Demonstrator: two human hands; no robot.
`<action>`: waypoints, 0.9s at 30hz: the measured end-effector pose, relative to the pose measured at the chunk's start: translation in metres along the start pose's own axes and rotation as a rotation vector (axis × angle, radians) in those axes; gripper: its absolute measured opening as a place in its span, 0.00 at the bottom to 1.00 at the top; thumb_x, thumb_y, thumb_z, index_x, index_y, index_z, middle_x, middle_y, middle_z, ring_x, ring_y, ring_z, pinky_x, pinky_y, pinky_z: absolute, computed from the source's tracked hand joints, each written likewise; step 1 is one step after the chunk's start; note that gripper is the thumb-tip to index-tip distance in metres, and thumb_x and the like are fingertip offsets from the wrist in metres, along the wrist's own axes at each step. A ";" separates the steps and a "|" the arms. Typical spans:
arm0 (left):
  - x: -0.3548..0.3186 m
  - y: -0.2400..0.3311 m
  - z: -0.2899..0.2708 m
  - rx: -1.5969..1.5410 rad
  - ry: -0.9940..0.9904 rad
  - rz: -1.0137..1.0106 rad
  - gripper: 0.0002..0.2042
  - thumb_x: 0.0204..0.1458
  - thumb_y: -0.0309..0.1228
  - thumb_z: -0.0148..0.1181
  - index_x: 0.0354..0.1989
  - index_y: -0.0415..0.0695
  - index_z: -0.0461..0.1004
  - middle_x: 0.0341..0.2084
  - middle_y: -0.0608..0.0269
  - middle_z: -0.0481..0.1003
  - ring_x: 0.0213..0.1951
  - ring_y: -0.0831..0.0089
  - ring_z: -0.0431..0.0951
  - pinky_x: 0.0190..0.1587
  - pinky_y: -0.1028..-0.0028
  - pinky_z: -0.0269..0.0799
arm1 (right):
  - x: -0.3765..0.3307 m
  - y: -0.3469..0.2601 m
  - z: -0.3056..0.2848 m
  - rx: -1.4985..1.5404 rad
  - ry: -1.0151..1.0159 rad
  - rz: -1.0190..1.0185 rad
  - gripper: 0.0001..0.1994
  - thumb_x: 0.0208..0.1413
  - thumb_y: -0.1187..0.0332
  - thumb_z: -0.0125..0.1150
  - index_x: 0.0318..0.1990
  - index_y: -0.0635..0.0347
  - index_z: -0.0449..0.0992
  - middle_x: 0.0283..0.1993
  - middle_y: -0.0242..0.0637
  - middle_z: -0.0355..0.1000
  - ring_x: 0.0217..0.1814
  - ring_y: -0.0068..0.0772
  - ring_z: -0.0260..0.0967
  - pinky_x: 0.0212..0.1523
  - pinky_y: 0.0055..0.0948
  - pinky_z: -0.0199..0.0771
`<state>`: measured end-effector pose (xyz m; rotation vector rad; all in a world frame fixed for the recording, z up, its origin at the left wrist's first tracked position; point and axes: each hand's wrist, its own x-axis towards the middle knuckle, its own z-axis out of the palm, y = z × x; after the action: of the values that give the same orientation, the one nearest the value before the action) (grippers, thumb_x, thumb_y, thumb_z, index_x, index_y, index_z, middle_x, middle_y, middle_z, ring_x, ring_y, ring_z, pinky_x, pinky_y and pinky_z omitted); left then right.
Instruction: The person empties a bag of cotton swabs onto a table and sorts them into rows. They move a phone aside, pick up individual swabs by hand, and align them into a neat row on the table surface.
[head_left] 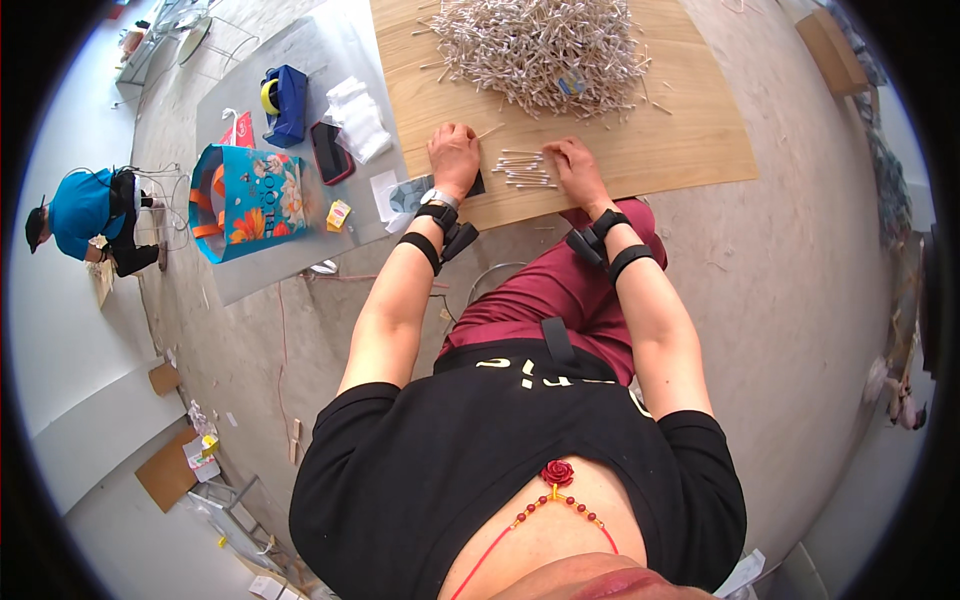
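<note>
My left hand (455,160) rests on the near left part of the wooden board, its fingers curled. A single cotton swab (489,131) sticks out at its fingertips and seems pinched there. To its right, a small row of cotton swabs (524,169) lies side by side, roughly lined up. My right hand (578,175) is at the right end of that row, fingers bent but apart, the tips touching or nearly touching the swab ends. Beyond both hands spreads a large loose heap of cotton swabs (540,50), with a small blue packet (571,82) on it.
The wooden board (690,140) adjoins a grey table (330,240) on the left. There stand a blue flowered bag (265,200), a tape dispenser (288,105), a phone (332,153), clear plastic bags (358,122) and a small yellow box (338,214). Another person (85,215) is farther left.
</note>
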<state>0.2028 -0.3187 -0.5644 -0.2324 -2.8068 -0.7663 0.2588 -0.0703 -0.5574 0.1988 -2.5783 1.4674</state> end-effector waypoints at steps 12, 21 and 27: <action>0.002 0.021 0.004 -0.158 -0.183 0.236 0.04 0.50 0.30 0.67 0.33 0.48 0.80 0.36 0.60 0.77 0.46 0.57 0.75 0.50 0.59 0.67 | -0.025 0.003 -0.018 -0.055 0.039 0.006 0.08 0.61 0.77 0.57 0.43 0.63 0.81 0.45 0.49 0.76 0.49 0.54 0.74 0.51 0.41 0.75; -0.002 0.023 -0.004 -0.227 -0.202 0.256 0.03 0.51 0.30 0.67 0.33 0.47 0.81 0.34 0.58 0.76 0.44 0.56 0.76 0.50 0.59 0.70 | -0.027 0.002 -0.022 -0.031 0.070 0.016 0.07 0.61 0.77 0.57 0.43 0.62 0.81 0.45 0.48 0.76 0.49 0.54 0.74 0.50 0.41 0.75; 0.026 0.034 0.013 -0.442 -0.077 -0.105 0.11 0.53 0.34 0.69 0.36 0.39 0.80 0.28 0.56 0.80 0.30 0.67 0.81 0.37 0.69 0.78 | -0.029 0.004 -0.023 -0.008 0.074 0.020 0.06 0.60 0.77 0.59 0.42 0.62 0.81 0.44 0.47 0.76 0.47 0.53 0.75 0.49 0.41 0.75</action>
<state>0.1829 -0.2806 -0.5525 -0.1889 -2.6999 -1.4268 0.2881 -0.0477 -0.5557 0.1157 -2.5345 1.4430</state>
